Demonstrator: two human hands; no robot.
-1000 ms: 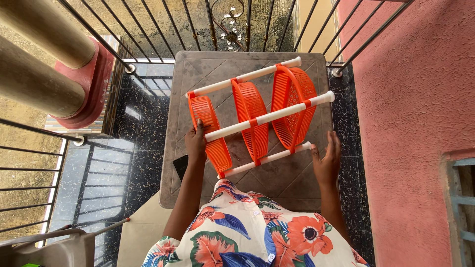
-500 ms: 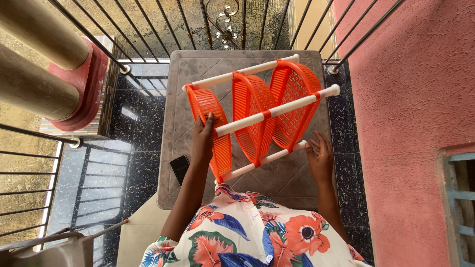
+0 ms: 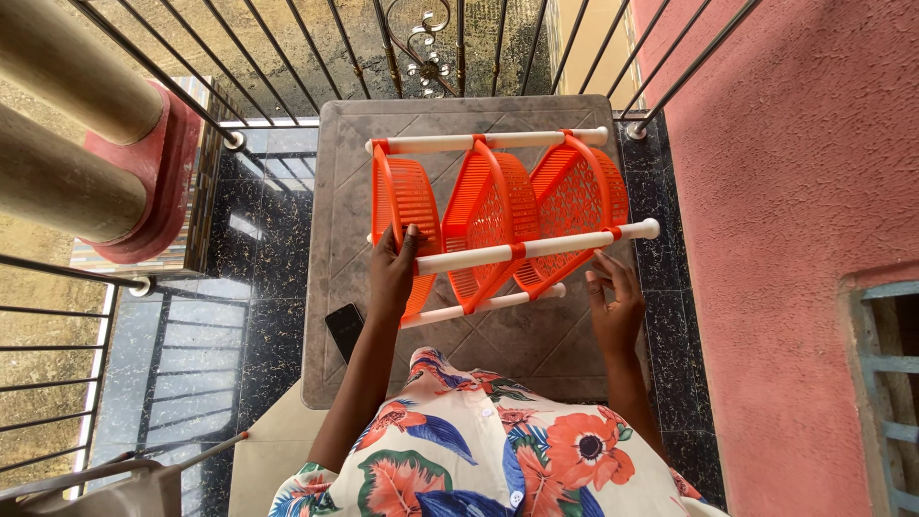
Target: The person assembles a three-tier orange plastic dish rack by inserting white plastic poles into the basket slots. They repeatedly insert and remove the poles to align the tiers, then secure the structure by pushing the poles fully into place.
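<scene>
Just one view here: everything's seen from head height, aimed straight down at the surface (image 3: 335, 239), railing (image 3: 316, 48) included up top.

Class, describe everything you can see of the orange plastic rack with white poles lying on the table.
The orange plastic rack with white poles lies on its side on the grey stone-look table. Three perforated orange baskets stand on edge, joined by three white tubular poles that run across the table. The left hand grips the left basket at the near pole; the right hand is open beside the rack's right end, and contact is unclear.

The orange rack (image 3: 498, 215) has swung level; right hand (image 3: 615, 306) released it.
</scene>
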